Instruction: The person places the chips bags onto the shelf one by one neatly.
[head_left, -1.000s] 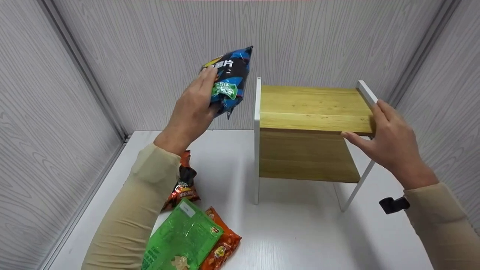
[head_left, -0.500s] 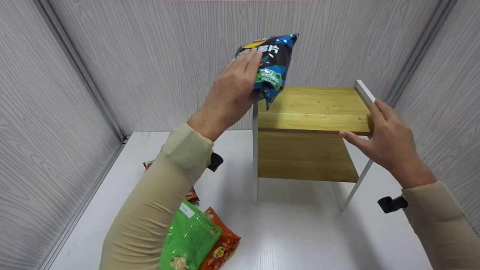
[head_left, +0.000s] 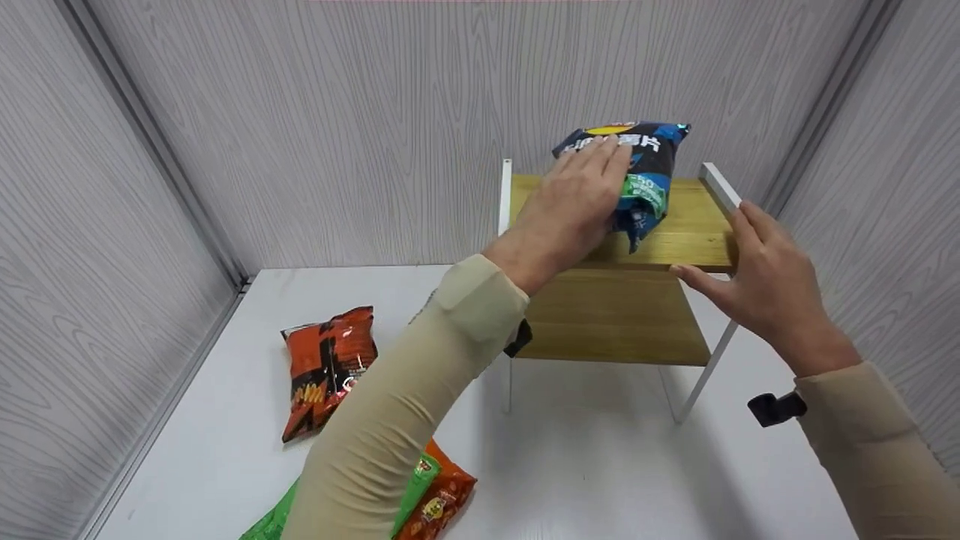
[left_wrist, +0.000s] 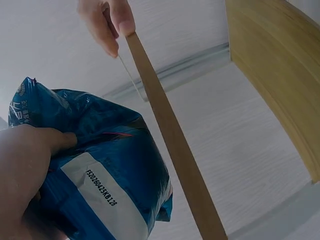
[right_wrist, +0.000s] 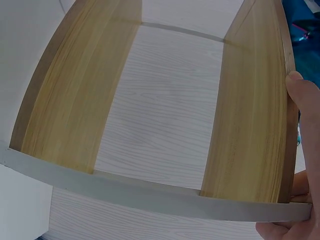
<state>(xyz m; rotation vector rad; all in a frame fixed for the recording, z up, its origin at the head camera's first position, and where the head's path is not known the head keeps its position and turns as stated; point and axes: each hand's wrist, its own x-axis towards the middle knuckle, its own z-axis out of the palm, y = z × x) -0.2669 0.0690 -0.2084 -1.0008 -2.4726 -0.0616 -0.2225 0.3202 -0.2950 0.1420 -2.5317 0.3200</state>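
Observation:
A blue and black bag of chips [head_left: 654,161] is in my left hand [head_left: 571,201], just over the top board [head_left: 697,234] of a two-tier wooden shelf with white metal legs. The left wrist view shows the thumb [left_wrist: 55,140] on the bag's blue back [left_wrist: 112,130], by a white printed strip. Whether the bag touches the board cannot be told. My right hand [head_left: 780,289] grips the shelf's top right corner, thumb on the board's front edge and fingers over the white side rail [right_wrist: 150,197].
On the white table to the left lie an orange and black chip bag [head_left: 349,341], a green bag [head_left: 274,517] and an orange-red bag [head_left: 442,495]; my left sleeve partly covers them. The shelf's lower board [head_left: 622,322] hangs beneath the top one. Grey panel walls enclose the table.
My left hand has carried the blue chip bag rightward from beside the shelf, up and then down over its top board. The right hand stays on the shelf corner.

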